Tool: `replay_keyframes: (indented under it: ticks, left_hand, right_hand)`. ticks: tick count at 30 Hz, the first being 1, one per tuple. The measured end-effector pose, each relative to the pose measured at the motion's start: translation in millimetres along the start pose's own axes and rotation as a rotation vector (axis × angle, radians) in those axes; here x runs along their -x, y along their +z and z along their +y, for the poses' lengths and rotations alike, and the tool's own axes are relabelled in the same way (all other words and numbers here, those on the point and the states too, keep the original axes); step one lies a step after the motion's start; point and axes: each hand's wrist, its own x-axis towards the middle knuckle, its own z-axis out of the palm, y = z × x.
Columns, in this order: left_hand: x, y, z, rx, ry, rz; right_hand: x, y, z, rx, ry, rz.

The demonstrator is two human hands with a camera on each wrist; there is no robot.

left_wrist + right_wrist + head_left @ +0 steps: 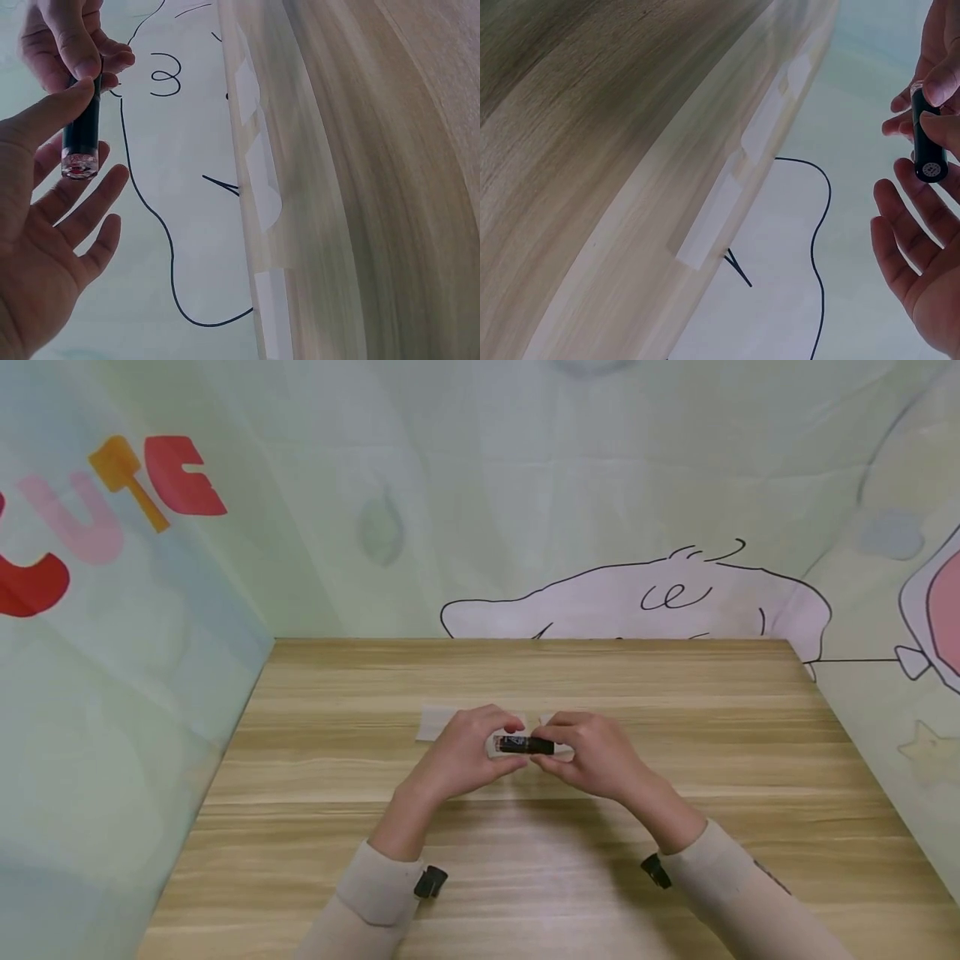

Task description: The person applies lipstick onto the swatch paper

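Observation:
A slim black lipstick tube (517,744) with a clear end lies crosswise between the two hands, held up over the table. My left hand (467,750) pinches it toward the clear end, its thumb (64,112) along the side and the other fingers spread. From the other side my right hand (596,753) pinches the black end between thumb and fingers. In the right wrist view the tube's round black end (931,170) faces the camera with a small pale mark. A reddish tint shows inside the clear end (79,165) in the left wrist view.
Several white paper pieces lie in a row on the wood-grain table (337,843) behind the hands, one of them a left-hand piece (432,724). A printed cloth backdrop (337,485) rises along the table's back and sides. Dark clips (431,882) sit at both sleeve cuffs.

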Motion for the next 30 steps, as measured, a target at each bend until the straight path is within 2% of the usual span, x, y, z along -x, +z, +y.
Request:
replay_keyframes:
  ticks: [16,30]
  left_hand:
    - [2.0,-7.1,9.8,-0.173,0.046,0.015]
    - [4.0,-11.3,13.8,-0.192,0.063,0.02]
  right_hand:
    - [-2,-0.8,-5,-0.042,-0.032,-0.015]
    - [-11,-5.0,-14,-0.002,-0.058,-0.054]
